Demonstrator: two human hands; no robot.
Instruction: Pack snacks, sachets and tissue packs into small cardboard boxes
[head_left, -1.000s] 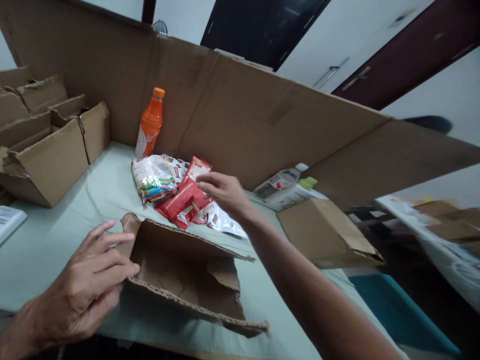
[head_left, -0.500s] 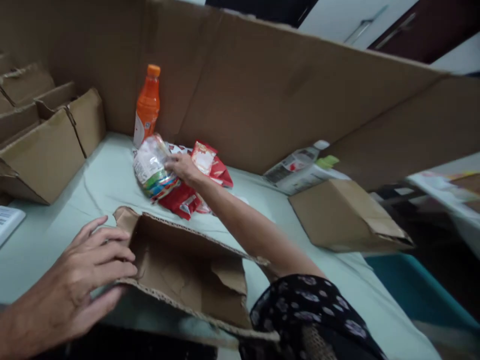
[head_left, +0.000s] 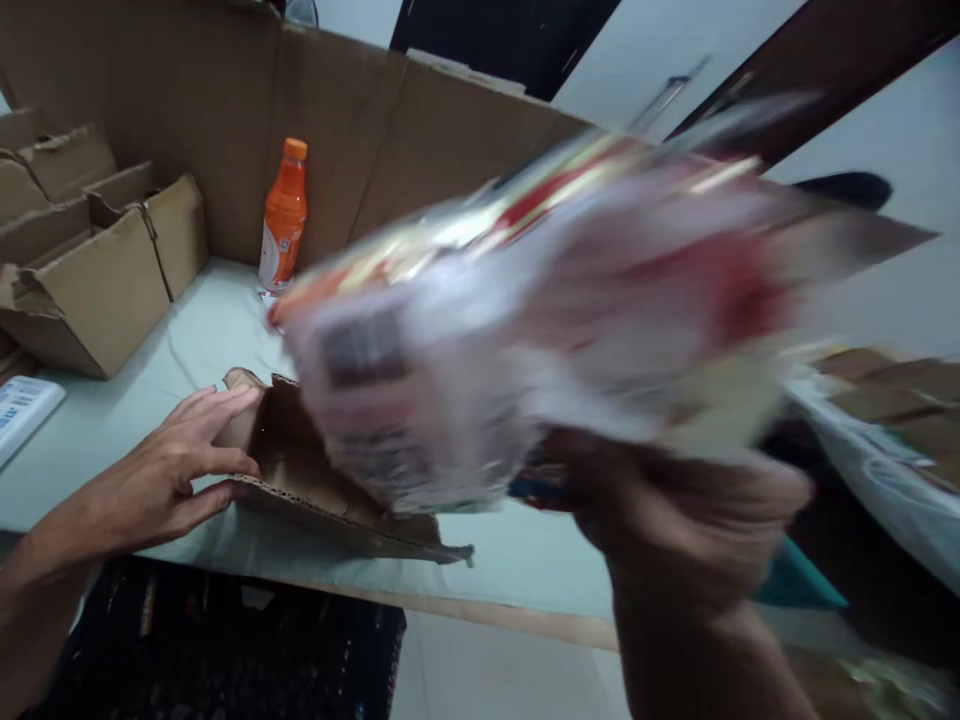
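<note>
My left hand (head_left: 184, 455) grips the left end of an open cardboard box (head_left: 360, 530), fingers over the end and thumb against the near wall. Raised in front of the camera is a blurred bunch of plastic food packets (head_left: 450, 370), white with red, yellow and orange parts. My right hand (head_left: 682, 530) is closed around its underside. The packets cover the box's right part and much of the table behind. An orange drink bottle (head_left: 285, 215) stands upright beyond the box.
More cardboard boxes (head_left: 112, 290) stand at the left, with a white item (head_left: 26, 410) bearing blue print in front. A tall cardboard wall (head_left: 330, 130) runs along the back. Past the right table edge is a white container (head_left: 870, 470) with cardboard in it.
My right hand has lifted the packets off the table and brought them up, right and close to the camera. My left hand stays at the box's end. The view has shifted.
</note>
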